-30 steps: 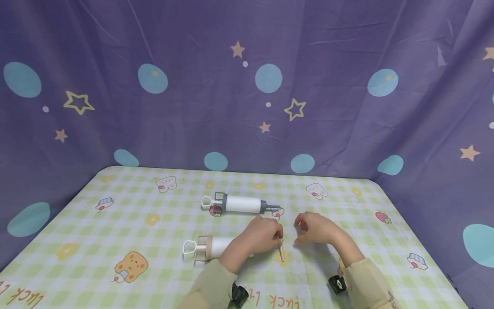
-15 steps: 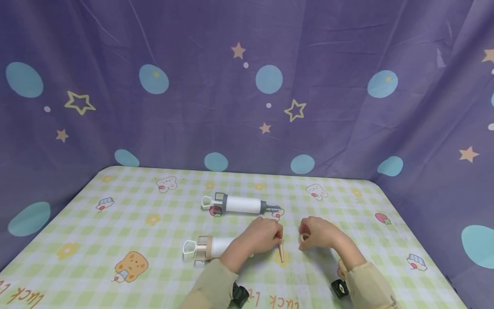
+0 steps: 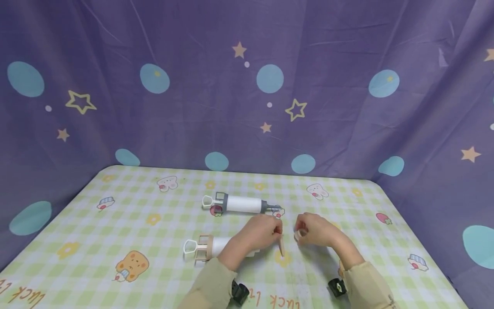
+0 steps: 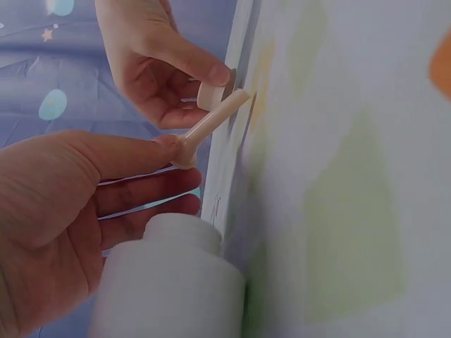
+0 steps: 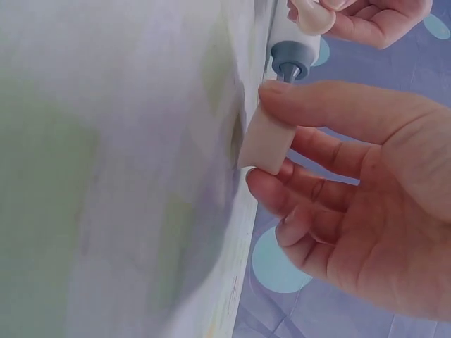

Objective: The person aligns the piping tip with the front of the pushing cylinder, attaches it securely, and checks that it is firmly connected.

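My left hand (image 3: 260, 234) pinches a beige nozzle (image 4: 215, 120) by its flared base, between thumb and fingertips. The slim tube of the nozzle points towards the right hand and the table. My right hand (image 3: 318, 229) holds a short beige ring (image 5: 268, 141) between thumb and fingers, just to the right of the nozzle. Partly hidden under the left hand and forearm lies a syringe-like press with a white barrel (image 3: 221, 246), beige collar and white pull-ring plunger. In the left wrist view its bare white neck (image 4: 184, 231) stands close by the left fingers.
A matching press with grey fittings (image 3: 244, 204) lies behind the hands, its grey nozzle (image 3: 272, 207) pointing right. A checked cloth with printed figures covers the table (image 3: 347, 206). A purple curtain (image 3: 216, 107) hangs behind and at both sides.
The beige ring has come into sight in the right fingers, which then shifted slightly left and up. The left hand stays nearly in place, and the nozzle's tip has risen a little.
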Available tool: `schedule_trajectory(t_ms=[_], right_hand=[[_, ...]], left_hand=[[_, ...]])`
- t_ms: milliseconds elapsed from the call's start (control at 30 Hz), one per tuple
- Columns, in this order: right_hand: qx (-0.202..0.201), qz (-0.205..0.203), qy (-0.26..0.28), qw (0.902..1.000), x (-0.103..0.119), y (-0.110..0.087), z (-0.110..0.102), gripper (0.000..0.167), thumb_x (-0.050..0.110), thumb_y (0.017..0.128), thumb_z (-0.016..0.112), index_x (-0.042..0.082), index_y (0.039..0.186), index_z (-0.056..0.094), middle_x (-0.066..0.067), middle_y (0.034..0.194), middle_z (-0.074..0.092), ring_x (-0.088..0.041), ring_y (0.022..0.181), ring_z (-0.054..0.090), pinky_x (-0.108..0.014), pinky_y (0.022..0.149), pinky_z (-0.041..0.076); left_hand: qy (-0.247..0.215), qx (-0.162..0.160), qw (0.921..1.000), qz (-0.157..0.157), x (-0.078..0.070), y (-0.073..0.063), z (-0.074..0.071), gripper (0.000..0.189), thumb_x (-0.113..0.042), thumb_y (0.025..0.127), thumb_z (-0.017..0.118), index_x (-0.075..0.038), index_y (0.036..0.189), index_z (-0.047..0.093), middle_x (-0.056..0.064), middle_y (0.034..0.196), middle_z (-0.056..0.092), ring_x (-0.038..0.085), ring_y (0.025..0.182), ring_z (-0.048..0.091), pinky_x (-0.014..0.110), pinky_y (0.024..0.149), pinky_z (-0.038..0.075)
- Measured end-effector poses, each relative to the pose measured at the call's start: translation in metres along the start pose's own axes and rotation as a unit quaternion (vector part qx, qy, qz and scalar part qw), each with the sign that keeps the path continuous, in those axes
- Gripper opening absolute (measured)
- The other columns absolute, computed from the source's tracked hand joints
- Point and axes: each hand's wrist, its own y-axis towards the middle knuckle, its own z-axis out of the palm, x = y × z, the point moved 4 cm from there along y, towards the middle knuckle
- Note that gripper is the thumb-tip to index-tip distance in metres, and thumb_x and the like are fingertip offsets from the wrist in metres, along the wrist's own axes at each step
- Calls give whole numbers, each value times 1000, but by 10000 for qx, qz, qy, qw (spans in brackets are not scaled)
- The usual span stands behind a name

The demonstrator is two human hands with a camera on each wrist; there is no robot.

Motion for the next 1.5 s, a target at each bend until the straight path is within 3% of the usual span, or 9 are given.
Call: schedule_trajectory(t_ms=[333, 600, 933, 1233, 1500], right_hand=[[-402, -368, -4, 9985, 8, 6, -1, 22, 2, 64, 63, 13, 83, 57, 3, 73, 51, -9, 65, 44, -24, 60, 38], [-473, -528, -22, 9975, 17, 11, -1, 29, 4, 67, 66, 7, 96, 65, 1, 83, 53, -14, 74, 49, -25, 64, 41], [-625, -704, 273, 9952, 29, 18, -4, 26, 9, 73, 67, 7, 100, 65, 2, 87, 55, -13, 79, 53, -27, 68, 45], [-739, -516, 908, 9918, 37, 27, -5, 28, 9, 77, 70, 5, 103, 61, -4, 99, 64, -18, 87, 61, -32, 75, 50], [-1141, -435, 1042, 9870, 43, 32, -9, 27, 13, 77, 70, 7, 102, 61, 1, 93, 64, -15, 89, 59, -36, 80, 47]], left_hand=[[-119, -332, 9994, -21, 6, -3, -10, 8, -25, 83, 65, -23, 75, 65, -12, 78, 64, 4, 67, 56, 22, 64, 43], [-320, -743, 9965, -224, 15, -7, -21, 6, -26, 83, 66, -21, 80, 65, -11, 81, 64, 4, 71, 58, 25, 70, 45], [-339, -1280, 9904, -404, 28, -14, -34, 8, -28, 83, 65, -20, 84, 67, -9, 81, 64, 8, 76, 60, 29, 72, 45], [-497, -1620, 9821, -819, 38, -23, -45, 8, -28, 83, 65, -20, 83, 67, -6, 83, 63, 12, 75, 60, 26, 65, 46], [-487, -2189, 9687, -1065, 50, -28, -54, 8, -27, 81, 67, -20, 82, 65, -5, 82, 63, 14, 75, 61, 29, 66, 47]])
